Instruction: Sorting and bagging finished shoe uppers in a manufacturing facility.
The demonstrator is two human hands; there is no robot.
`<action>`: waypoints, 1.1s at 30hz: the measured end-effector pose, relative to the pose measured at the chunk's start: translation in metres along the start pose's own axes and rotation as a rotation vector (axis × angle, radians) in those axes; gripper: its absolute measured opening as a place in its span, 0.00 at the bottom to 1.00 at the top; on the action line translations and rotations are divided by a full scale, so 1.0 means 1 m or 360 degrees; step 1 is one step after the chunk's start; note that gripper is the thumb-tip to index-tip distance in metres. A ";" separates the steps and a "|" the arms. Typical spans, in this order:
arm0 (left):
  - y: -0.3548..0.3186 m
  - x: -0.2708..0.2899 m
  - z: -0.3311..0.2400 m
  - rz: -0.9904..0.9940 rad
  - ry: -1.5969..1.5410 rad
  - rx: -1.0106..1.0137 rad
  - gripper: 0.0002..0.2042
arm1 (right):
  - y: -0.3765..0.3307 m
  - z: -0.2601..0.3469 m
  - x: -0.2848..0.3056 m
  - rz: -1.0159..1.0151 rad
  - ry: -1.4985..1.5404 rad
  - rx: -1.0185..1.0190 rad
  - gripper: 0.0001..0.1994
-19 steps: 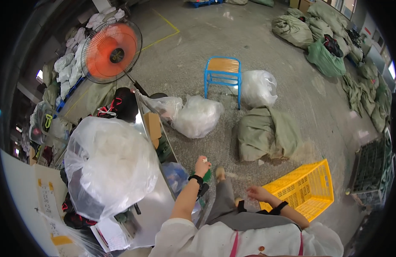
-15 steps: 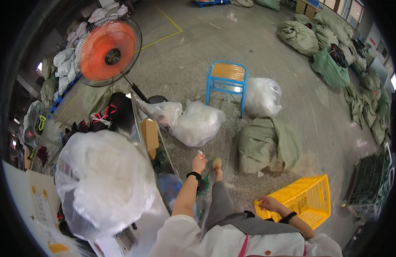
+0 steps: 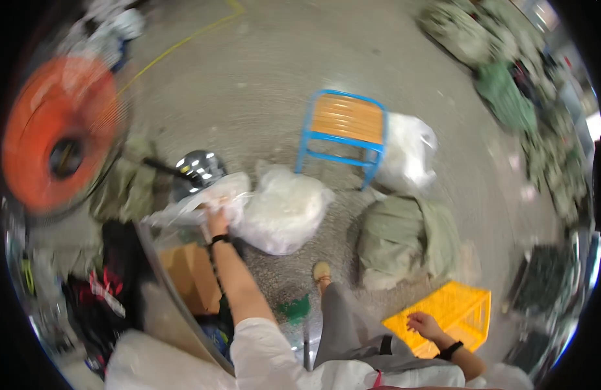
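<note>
My left hand (image 3: pixel 216 221) is stretched out to a small clear plastic bag (image 3: pixel 232 190) on the floor. Its fingers are lost in the bag's film and motion blur, so what they hold cannot be seen. Touching that bag is a fuller whitish plastic bag (image 3: pixel 284 211). My right hand (image 3: pixel 425 326) hangs above the edge of a yellow plastic crate (image 3: pixel 459 312), its fingers loosely bent and nothing visible in them.
A stool (image 3: pixel 348 120) with a wooden seat and blue frame stands ahead, beside another plastic bag (image 3: pixel 411 153). Nearer lies a grey-green sack (image 3: pixel 404 244). At left are an orange fan (image 3: pixel 50 130), a table edge (image 3: pixel 183 325) and a cardboard box (image 3: pixel 190 276).
My left hand has moved forward and left to the small plastic bag; earlier it held something small and white. The view has shifted left and down. My right hand stays near the crate.
</note>
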State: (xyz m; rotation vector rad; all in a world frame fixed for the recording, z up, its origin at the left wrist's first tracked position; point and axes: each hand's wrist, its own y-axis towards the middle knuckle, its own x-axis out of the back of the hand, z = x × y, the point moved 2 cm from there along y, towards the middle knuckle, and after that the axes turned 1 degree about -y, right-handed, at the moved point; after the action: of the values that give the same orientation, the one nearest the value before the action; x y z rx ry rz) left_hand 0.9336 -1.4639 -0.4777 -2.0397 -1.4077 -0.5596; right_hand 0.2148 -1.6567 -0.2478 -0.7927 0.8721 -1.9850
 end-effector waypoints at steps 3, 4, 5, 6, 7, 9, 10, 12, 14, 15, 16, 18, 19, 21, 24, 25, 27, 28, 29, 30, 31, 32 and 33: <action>0.005 -0.059 -0.010 0.0296 0.0796 -0.0600 0.23 | 0.001 0.011 0.005 0.0038 -0.0337 -0.0113 0.10; 0.000 -0.058 0.004 0.0204 0.0118 -0.0224 0.22 | 0.000 0.003 0.002 0.0060 -0.0162 -0.0084 0.10; -0.036 -0.103 -0.006 0.0363 0.0730 -0.0626 0.22 | -0.009 -0.010 0.004 -0.0097 -0.0153 -0.0043 0.11; -0.066 -0.133 -0.011 0.0642 0.0854 -0.0530 0.22 | -0.012 -0.022 0.006 -0.0100 -0.0182 -0.0122 0.12; -0.074 -0.126 0.013 0.0872 0.2004 -0.1492 0.21 | -0.007 -0.022 0.008 -0.0092 -0.0214 -0.0064 0.13; -0.152 -0.184 0.000 0.1364 0.1415 -0.1559 0.18 | -0.011 -0.044 0.019 -0.0222 -0.0285 -0.0145 0.14; -0.204 -0.213 -0.002 0.1552 0.0947 -0.0747 0.17 | -0.014 -0.058 0.023 -0.0289 -0.0306 -0.0225 0.14; -0.349 -0.275 -0.076 0.2161 0.0731 -0.0515 0.16 | -0.044 -0.121 0.030 -0.0535 -0.0145 -0.0414 0.15; -0.471 -0.299 -0.186 0.2702 0.0931 -0.1061 0.16 | -0.086 -0.172 0.037 -0.0743 0.0000 -0.0514 0.15; -0.498 -0.310 -0.216 0.2715 0.0975 -0.1146 0.16 | -0.095 -0.189 0.040 -0.0788 0.0043 -0.0484 0.15; -0.523 -0.321 -0.237 0.2862 0.0894 -0.1126 0.16 | -0.103 -0.206 0.043 -0.0822 0.0081 -0.0452 0.14; -0.547 -0.352 -0.268 0.2992 0.0859 -0.1148 0.16 | -0.113 -0.241 0.053 -0.0816 0.0176 -0.0501 0.15; -0.548 -0.372 -0.285 0.2906 0.0804 -0.1165 0.16 | -0.119 -0.259 0.058 -0.0762 0.0218 -0.0574 0.15; -0.532 -0.409 -0.311 0.2621 0.0735 -0.1304 0.15 | -0.122 -0.291 0.076 -0.0602 0.0244 -0.0733 0.16; -0.576 -0.448 -0.363 0.2153 0.1122 -0.1445 0.13 | -0.142 -0.394 0.073 -0.0805 0.0323 -0.0707 0.16; -0.589 -0.451 -0.377 0.2102 0.1206 -0.1502 0.12 | -0.158 -0.402 0.090 -0.0731 0.0427 -0.0793 0.17; -0.589 -0.448 -0.393 0.1981 0.1282 -0.1675 0.12 | -0.170 -0.433 0.115 -0.1167 0.0456 -0.0734 0.15; -0.606 -0.445 -0.398 0.2184 0.1288 -0.1455 0.11 | -0.183 -0.444 0.127 -0.1203 0.0673 -0.0849 0.15; -0.609 -0.444 -0.394 0.2234 0.1319 -0.1500 0.11 | -0.188 -0.464 0.136 -0.1175 0.0670 -0.0750 0.14; -0.624 -0.440 -0.392 0.2298 0.1350 -0.1554 0.12 | -0.195 -0.486 0.150 -0.0993 0.0665 -0.0808 0.14; -0.621 -0.433 -0.387 0.2320 0.1431 -0.1612 0.13 | -0.197 -0.500 0.175 -0.0808 0.0634 -0.0834 0.14; -0.603 -0.430 -0.374 0.2359 0.1487 -0.1711 0.14 | -0.196 -0.515 0.205 -0.0842 0.0603 -0.0790 0.14; -0.580 -0.419 -0.351 0.2325 0.1417 -0.1754 0.14 | -0.189 -0.523 0.240 -0.0766 0.0424 -0.0829 0.14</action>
State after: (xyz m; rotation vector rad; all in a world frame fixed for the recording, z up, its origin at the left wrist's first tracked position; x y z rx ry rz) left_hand 0.2404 -1.8358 -0.3515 -2.2814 1.1565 -1.3360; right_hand -0.3830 -1.6279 -0.3405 -1.1265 1.5064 -2.3481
